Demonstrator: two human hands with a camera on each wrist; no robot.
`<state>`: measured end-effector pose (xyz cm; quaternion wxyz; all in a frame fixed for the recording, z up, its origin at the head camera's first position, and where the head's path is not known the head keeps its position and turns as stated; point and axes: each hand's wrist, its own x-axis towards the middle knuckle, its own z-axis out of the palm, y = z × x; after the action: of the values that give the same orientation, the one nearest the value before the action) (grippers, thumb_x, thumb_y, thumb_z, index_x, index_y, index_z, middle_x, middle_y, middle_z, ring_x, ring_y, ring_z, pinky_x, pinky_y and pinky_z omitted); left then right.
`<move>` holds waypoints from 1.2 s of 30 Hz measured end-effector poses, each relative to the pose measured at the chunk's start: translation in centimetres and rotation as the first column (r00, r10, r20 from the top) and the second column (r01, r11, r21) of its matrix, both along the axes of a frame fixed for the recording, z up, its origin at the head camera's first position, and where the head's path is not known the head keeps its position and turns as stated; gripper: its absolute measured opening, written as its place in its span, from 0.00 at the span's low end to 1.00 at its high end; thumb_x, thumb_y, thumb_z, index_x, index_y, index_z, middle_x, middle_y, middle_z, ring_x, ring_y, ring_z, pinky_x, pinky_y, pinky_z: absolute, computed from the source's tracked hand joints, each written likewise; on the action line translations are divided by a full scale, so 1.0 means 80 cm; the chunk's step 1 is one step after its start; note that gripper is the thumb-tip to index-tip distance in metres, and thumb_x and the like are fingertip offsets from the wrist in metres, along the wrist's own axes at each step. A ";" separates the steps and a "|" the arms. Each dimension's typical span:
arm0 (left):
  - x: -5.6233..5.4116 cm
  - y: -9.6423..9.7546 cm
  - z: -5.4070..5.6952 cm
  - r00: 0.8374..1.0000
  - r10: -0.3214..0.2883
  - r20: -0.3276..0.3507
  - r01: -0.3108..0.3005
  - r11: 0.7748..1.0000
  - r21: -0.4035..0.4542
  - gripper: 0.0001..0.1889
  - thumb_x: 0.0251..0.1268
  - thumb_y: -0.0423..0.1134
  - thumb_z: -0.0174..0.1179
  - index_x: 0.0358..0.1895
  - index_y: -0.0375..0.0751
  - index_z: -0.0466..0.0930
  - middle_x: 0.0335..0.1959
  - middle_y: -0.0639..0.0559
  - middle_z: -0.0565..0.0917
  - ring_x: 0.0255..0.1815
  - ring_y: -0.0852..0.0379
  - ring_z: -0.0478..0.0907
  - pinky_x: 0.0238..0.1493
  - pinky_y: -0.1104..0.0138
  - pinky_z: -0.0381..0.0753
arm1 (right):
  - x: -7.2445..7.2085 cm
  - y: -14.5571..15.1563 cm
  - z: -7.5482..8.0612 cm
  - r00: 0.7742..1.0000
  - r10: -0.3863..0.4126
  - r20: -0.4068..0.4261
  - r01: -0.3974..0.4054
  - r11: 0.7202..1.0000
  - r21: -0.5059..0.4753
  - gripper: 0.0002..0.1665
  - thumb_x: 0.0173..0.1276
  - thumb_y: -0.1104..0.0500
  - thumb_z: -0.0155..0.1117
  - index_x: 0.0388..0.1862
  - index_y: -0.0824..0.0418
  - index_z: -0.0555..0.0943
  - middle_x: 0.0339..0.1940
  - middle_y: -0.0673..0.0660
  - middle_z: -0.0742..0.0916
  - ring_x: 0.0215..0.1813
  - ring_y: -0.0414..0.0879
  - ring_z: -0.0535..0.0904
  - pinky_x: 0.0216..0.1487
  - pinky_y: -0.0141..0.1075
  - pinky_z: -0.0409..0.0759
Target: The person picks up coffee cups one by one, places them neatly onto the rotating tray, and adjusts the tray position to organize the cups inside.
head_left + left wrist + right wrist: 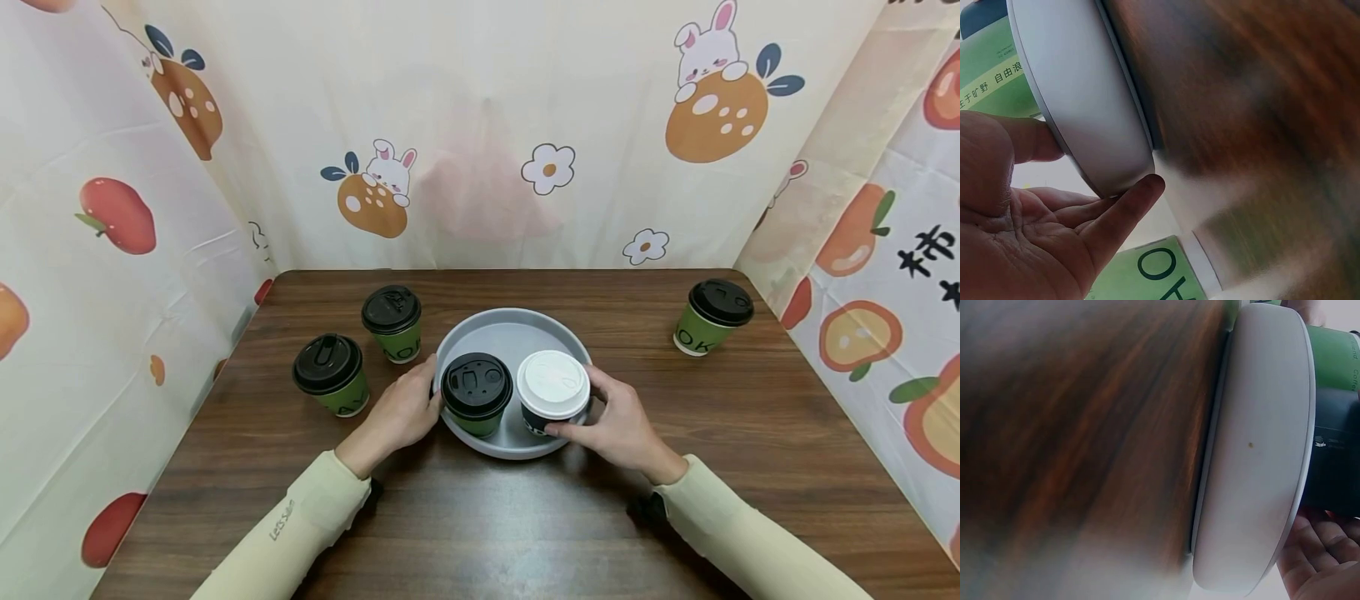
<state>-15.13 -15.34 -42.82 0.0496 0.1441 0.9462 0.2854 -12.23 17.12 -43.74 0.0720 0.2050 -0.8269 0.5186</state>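
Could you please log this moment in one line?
left grip: holds tray by rim | right grip: holds white-lidded cup in tray | black-lidded cup: in tray, beside it | other cups: three, on table

The person's left forearm (300,525) slants in from the near left of the tray (517,454), the right forearm (750,533) from its near right. The left hand (401,410) grips the tray's left edge, thumb over the rim, fingers against the outer wall. Above the tray's right side, the right hand (618,423) holds a cup (553,390), thumb on the near side, fingers spread behind.
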 end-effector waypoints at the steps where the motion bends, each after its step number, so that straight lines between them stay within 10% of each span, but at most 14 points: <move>1: 0.000 0.000 0.000 1.000 0.000 0.000 0.000 1.000 0.000 0.32 0.77 0.37 0.57 0.79 0.32 0.59 0.74 0.33 0.69 0.72 0.37 0.70 0.66 0.43 0.73 | 0.000 0.000 0.000 1.000 -0.001 -0.003 0.001 1.000 0.004 0.46 0.44 0.56 0.90 0.64 0.56 0.80 0.58 0.47 0.86 0.62 0.41 0.79 0.67 0.28 0.71; 36: 0.002 0.000 0.002 1.000 0.006 0.008 -0.006 1.000 -0.001 0.31 0.78 0.37 0.56 0.79 0.33 0.60 0.74 0.34 0.69 0.72 0.38 0.70 0.66 0.44 0.73 | 0.004 0.001 -0.002 1.000 0.001 -0.020 -0.001 1.000 0.023 0.45 0.43 0.55 0.91 0.63 0.55 0.80 0.56 0.47 0.86 0.60 0.41 0.80 0.65 0.28 0.73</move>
<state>-14.95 -15.37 -42.66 0.0528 0.1401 0.9466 0.2857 -11.91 17.18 -43.88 0.0779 0.2115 -0.8320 0.5069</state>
